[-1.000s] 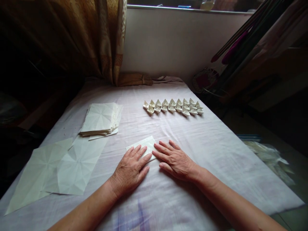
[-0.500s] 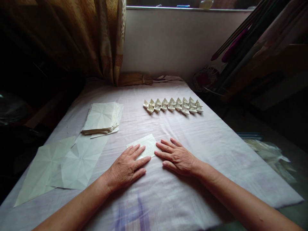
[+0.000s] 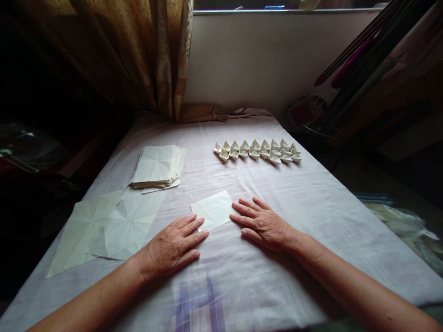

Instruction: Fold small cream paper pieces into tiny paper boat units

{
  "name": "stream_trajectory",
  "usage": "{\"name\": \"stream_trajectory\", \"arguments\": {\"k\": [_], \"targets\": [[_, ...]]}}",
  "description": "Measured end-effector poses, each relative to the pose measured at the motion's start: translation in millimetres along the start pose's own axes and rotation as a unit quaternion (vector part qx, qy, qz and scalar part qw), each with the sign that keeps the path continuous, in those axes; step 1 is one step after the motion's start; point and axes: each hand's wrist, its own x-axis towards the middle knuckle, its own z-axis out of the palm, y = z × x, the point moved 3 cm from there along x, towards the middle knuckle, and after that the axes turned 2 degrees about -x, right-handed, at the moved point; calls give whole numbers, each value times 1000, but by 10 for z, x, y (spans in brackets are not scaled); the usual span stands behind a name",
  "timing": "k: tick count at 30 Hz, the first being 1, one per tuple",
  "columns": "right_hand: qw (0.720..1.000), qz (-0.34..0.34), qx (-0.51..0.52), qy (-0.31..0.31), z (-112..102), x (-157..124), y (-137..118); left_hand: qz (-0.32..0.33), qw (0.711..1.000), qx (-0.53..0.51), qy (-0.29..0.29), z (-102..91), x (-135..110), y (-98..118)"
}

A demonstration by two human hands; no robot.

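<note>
Both hands lie palm down with fingers extended and slightly spread, neither closed around anything. The left hand (image 3: 171,246) rests its fingertips on the lower-left edge of a small, flat, pale white piece of folded paper (image 3: 214,210); the thumb lies on the cloth nearer the wearer. The right hand (image 3: 265,226) has its fingertips at the paper's right edge; whether they press on it or just meet it I cannot tell. The paper lies on the cloth between the two hands, and both bare forearms slant in from the near corners.

Left of the paper, two large, creased, off-white paper sheets (image 3: 85,230) overlap, close to the left forearm. Beyond them sits a thick stack of square, creased, whitish paper (image 3: 159,163). Farther off to the right, small, pointed, cream folded-paper pieces (image 3: 254,151) stand in staggered rows, well apart from the hands.

All this lies on a pale lilac-white cloth (image 3: 221,281) with purple streaks. A stretch of cloth separates the paper from the rows, and another runs from the right hand to the slanting right edge. A gold-brown patterned curtain (image 3: 169,60) hangs at the far left end, beside a pale wall (image 3: 263,60).
</note>
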Motion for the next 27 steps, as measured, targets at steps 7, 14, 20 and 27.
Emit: {"name": "stream_trajectory", "arguments": {"k": [7,14,20,27], "targets": [[1000,-7,-22,-13,17,1,11,10,1000,-21,0,-6,-127,-64],[999,-35,10,12,-16,160,-390,11,1000,-6,1,-34,-88,-48],[992,-94,68,-44,99,308,-619,15,1000,23,6,-72,-44,-10],[999,-25,13,-29,-9,-85,-65,19,999,24,28,-116,-31,-4]]}}
